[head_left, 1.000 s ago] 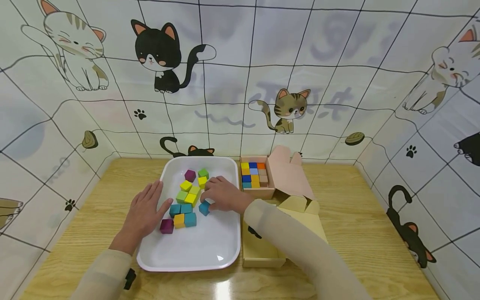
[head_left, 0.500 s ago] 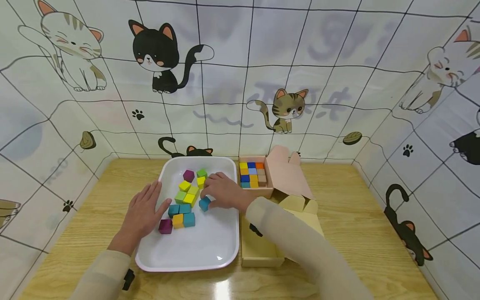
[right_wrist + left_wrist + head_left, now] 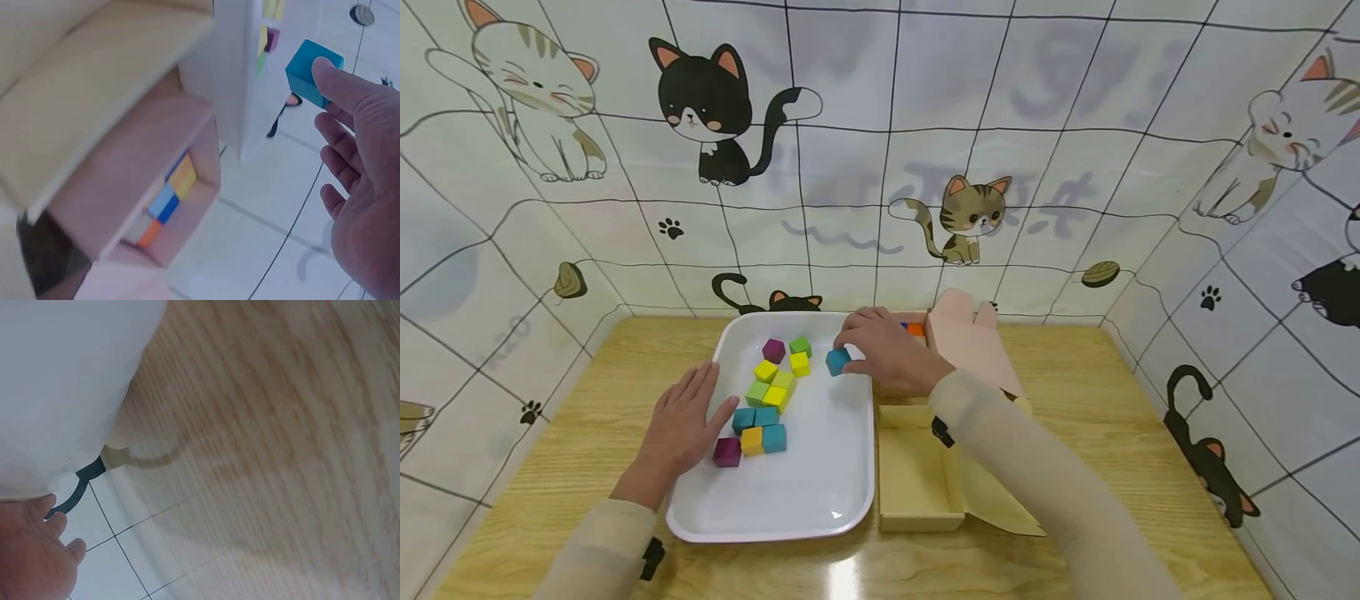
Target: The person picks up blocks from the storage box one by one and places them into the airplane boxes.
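Since 0.5 s ago the right hand (image 3: 891,348) has moved up and toward the right side, taking the blue cube (image 3: 837,362) from mid-tray to near the tray's right rim; left hand (image 3: 681,423) same place.

Head view: right thumb and fingers clamped on the blue cube, over the white tray (image 3: 820,500). Left hand lies along the left rim, fingers straight, thumb spread apart from them. 12 other cubes in tray: 2 purple, 3 blue, 1 orange, the rest yellow and green, mostly in loose clusters; purple cube (image 3: 727,452) nearest the left thumb. Pink box (image 3: 973,346) with coloured cubes sits right of the tray, partly hidden by the right hand, lid folded out rightward. Yellow box (image 3: 921,523) in front of it, right sleeve (image 3: 1052,467) across its lid. Wooden table (image 3: 1075,400) under all.

Left wrist view: tray's outer side at upper left, left hand at lower left corner, 3 fingertips showing, slightly apart.

Right wrist view: thumb pressed on the blue cube, finger opposite mostly hidden, other fingers bent below, off the cube. Orange, yellow and blue cubes (image 3: 164,200) visible inside pink box.
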{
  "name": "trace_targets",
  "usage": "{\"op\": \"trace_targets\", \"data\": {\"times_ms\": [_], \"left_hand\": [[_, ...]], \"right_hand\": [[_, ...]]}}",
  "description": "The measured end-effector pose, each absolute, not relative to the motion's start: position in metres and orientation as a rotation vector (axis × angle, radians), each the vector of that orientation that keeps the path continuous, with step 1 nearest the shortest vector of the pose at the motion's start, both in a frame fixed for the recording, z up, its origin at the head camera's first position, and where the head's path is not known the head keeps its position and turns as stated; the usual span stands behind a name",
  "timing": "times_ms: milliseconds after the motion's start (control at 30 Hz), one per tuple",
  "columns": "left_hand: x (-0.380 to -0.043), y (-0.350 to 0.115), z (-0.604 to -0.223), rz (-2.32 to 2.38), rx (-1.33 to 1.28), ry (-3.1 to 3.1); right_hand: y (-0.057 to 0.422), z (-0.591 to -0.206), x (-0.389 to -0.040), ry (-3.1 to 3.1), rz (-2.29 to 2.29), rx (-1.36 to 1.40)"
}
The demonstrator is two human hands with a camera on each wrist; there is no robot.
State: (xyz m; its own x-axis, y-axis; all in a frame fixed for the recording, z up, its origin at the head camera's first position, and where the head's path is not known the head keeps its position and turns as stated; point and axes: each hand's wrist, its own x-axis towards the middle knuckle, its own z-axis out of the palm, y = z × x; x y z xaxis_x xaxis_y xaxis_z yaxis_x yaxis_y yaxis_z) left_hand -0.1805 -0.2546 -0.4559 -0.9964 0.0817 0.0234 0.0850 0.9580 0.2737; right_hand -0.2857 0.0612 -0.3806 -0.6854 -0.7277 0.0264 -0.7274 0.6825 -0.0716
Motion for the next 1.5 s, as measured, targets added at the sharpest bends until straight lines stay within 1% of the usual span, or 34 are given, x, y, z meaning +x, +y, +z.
{"op": "trace_targets", "data": {"times_ms": [167, 300, 467, 667, 900, 1167, 1500], "left_hand": [[-0.181, -0.255, -0.456, -0.431, -0.127, -3.103], [-0.181, -0.255, -0.455, -0.428, -0.126, -3.101], [-0.181, -0.254, -0.455, -0.434, -0.124, -3.104], [-0.181, -0.254, -0.456, -0.430, -0.114, -3.110], [-0.180, -0.253, -0.454, -0.431, -0.109, -3.119], [-0.179, -0.253, -0.453, -0.427, -0.110, -3.113], [-0.179, -0.253, -0.453, -0.428, -0.108, -3.106]], "right_hand": [[0.091, -0.369, -0.296, 2.939, -0.137, -1.147], [0.115, -0.367, -0.304, 2.972, -0.134, -1.030], [0.141, -0.375, -0.309, 2.995, -0.088, -0.912], [0.158, -0.390, -0.308, 2.961, -0.082, -0.803], [0.166, -0.406, -0.306, 2.945, -0.061, -0.740], [0.164, -0.410, -0.305, 2.913, 0.060, -0.789], [0.158, -0.414, -0.313, 2.884, 0.067, -0.729]]}}
